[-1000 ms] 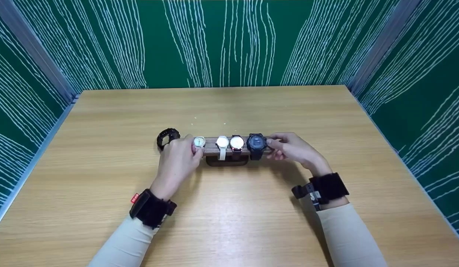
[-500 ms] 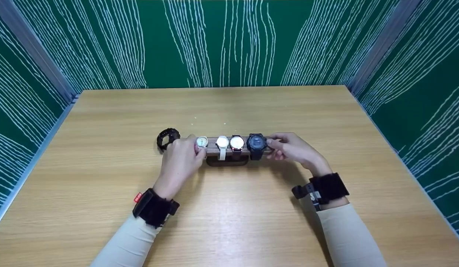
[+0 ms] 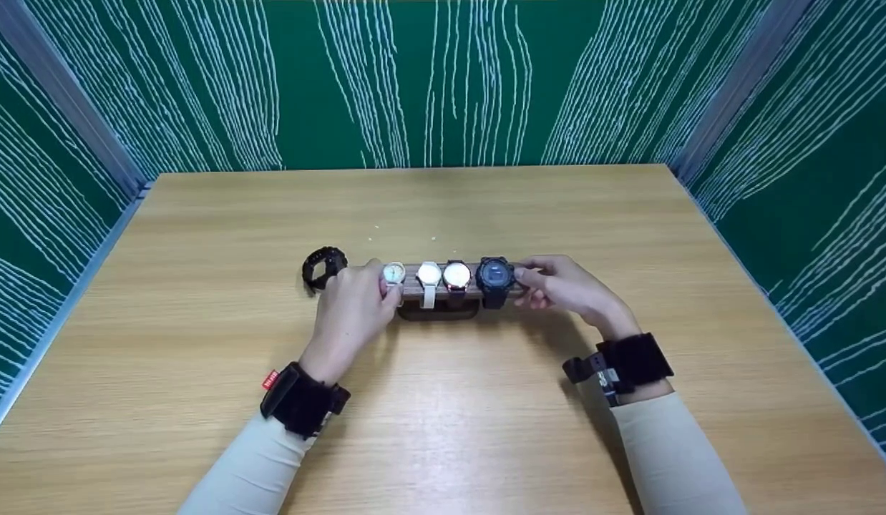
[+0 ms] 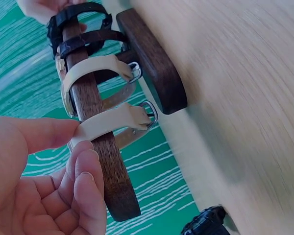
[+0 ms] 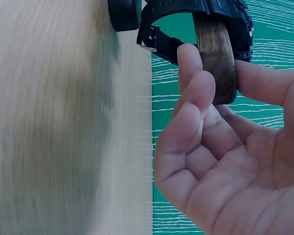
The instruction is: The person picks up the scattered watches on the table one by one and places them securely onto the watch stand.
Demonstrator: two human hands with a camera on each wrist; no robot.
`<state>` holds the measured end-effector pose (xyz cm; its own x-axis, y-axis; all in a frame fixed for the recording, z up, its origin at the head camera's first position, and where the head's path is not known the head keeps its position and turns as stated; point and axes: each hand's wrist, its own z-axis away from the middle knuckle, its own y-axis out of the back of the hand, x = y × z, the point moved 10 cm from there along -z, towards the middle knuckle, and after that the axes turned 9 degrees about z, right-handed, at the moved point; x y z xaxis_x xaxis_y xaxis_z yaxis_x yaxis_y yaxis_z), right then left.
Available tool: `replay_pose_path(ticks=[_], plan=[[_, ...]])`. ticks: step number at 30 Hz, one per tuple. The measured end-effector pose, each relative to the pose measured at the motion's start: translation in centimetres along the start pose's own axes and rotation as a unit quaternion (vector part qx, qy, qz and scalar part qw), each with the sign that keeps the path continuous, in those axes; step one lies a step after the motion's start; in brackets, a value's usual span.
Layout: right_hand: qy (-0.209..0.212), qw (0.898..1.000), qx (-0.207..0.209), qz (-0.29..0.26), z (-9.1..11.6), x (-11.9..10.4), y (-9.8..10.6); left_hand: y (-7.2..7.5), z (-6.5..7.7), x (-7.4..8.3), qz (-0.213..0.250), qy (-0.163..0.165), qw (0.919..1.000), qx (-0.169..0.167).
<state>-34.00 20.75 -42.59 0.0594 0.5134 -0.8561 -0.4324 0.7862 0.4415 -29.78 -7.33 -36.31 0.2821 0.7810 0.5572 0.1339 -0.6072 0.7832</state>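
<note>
A dark wooden watch stand (image 4: 120,171) has a horizontal bar carrying several watches over a rounded base (image 3: 438,310). My left hand (image 3: 351,304) pinches the leftmost wristwatch (image 3: 394,273), whose pale strap (image 4: 108,122) loops buckled around the bar. To its right sit a white-strapped watch (image 3: 429,275), a dark-strapped watch (image 3: 457,275) and a chunky black watch (image 3: 494,274). My right hand (image 3: 575,290) grips the bar's right end between thumb and fingers, right beside the black watch. In the right wrist view, the wooden bar end (image 5: 218,73) shows between the fingers.
Another black watch (image 3: 324,266) lies on the wooden table (image 3: 443,415), just left of my left hand. Small white specks dot the tabletop behind the stand. Green walls with white lines enclose the back and sides.
My left hand has slid the leftmost watch a little to the right along the bar, closer to the white-strapped one. The right hand and the stand have stayed in place.
</note>
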Motion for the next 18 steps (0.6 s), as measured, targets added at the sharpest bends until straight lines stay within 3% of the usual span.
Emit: replay_pose_path(ticks=[18], plan=[[0.005,1.0,0.002,0.016,0.04,-0.14,0.05,-0.44,-0.03,0.5,0.004,0.005,0.9999,-0.008]])
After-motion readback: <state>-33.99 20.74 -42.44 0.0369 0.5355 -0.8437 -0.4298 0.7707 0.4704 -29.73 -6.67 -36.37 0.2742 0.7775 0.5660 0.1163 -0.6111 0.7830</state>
